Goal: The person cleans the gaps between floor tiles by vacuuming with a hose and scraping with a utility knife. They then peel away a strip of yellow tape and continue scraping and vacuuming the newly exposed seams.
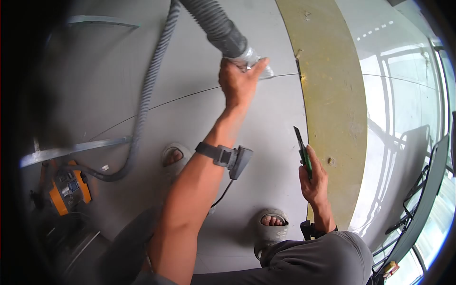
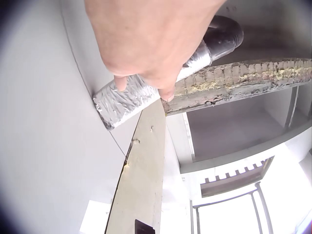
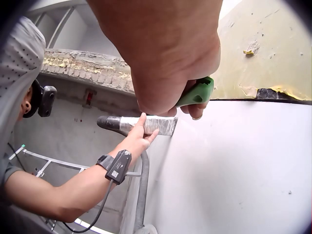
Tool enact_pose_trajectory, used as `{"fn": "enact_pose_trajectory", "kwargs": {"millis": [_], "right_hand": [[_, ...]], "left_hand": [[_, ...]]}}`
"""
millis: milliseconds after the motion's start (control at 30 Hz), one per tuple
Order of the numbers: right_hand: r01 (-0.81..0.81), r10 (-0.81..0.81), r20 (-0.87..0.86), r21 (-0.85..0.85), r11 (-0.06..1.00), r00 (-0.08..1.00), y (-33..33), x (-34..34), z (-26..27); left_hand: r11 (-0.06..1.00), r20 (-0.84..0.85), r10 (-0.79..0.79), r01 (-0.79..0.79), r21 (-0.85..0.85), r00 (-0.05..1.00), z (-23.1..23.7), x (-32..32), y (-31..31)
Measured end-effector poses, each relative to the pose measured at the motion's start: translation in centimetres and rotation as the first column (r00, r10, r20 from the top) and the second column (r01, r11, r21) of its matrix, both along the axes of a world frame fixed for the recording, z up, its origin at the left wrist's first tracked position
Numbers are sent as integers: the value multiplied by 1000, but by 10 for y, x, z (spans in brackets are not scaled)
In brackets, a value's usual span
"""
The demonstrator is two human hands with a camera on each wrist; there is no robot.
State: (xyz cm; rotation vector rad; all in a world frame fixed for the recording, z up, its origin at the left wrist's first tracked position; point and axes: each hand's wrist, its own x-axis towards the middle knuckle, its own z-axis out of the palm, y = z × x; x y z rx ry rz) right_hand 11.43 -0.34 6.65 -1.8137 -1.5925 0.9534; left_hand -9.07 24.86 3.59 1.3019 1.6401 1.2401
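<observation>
The ribbed grey hose (image 1: 209, 19) could tug its nozzle (image 2: 122, 105) off line over the pale floor (image 1: 266, 114) if it drags or twists; the crinkled silver wrap could tear if the mouth scrapes. The larger hazard is the knife (image 1: 305, 159): its exposed blade could nick the forearm should the hands cross, or a toe in the open sandal (image 1: 276, 232) should the grip slip. As to condition, the nozzle appears roughly wrapped, creased and shiny, its end beside the floor seam, left of the stained yellowish strip (image 1: 332, 95). The left hand (image 1: 237, 85) grips it, thumb apart, fingers bent round the wrap. The knife, green-handled with a dark blade, is near the strip's edge in the right hand (image 1: 314, 183), fingers curled round the handle; whether the hidden ones press together cannot be told.
</observation>
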Motion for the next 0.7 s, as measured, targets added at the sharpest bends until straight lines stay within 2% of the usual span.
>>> {"fn": "enact_pose_trajectory", "kwargs": {"millis": [67, 100, 167, 267, 300, 367, 433, 467, 500, 533, 567, 633, 667, 700], "right_hand": [[47, -45, -96, 12, 999, 994, -6, 3, -9], [79, -90, -145, -81, 994, 985, -7, 3, -8], [88, -99, -95, -118, 989, 991, -9, 6, -7], [59, -72, -83, -151, 987, 994, -6, 9, 2], [75, -87, -91, -122, 990, 992, -6, 10, -1], [89, -97, -93, -91, 992, 991, -1, 10, -6], [-30, 31, 58, -19, 999, 998, 13, 20, -2], [-96, 89, 106, 69, 993, 990, 31, 20, 3], [-168, 156, 159, 64, 984, 975, 51, 18, 13], [-250, 237, 196, 41, 967, 952, 71, 22, 11], [-369, 350, 247, 34, 929, 904, 96, 24, 10], [-537, 491, 396, 5, 843, 776, 146, 17, 8], [-621, 545, 466, 12, 784, 697, 171, 12, 4], [-625, 547, 479, 4, 780, 686, 192, 7, 0]], "left_hand": [[999, -125, 22, -15, 51, 992, -6, 17, 3], [991, -144, 37, -19, 130, 989, -7, 27, 3], [997, -156, 21, -9, 76, 988, 6, 44, 5], [997, -76, -70, 66, -50, 995, 14, 61, 11], [994, -80, -93, 87, -65, 993, 17, 61, 11], [993, -114, -115, 117, 8, 987, 18, 48, 10], [975, -257, -147, 184, 127, 955, 10, 13, 16], [960, -141, -239, 256, 118, 961, 15, -13, 19], [935, -81, -336, 343, 94, 938, 33, -42, 26], [930, 37, -355, 349, 117, 934, 47, -67, 33], [898, 32, -430, 423, 124, 903, 68, -95, 39], [930, 119, -358, 365, -45, 926, 112, -134, 38], [932, 130, -354, 361, -32, 926, 119, -148, 35], [956, 161, -276, 287, -53, 948, 121, -159, 30]]}}
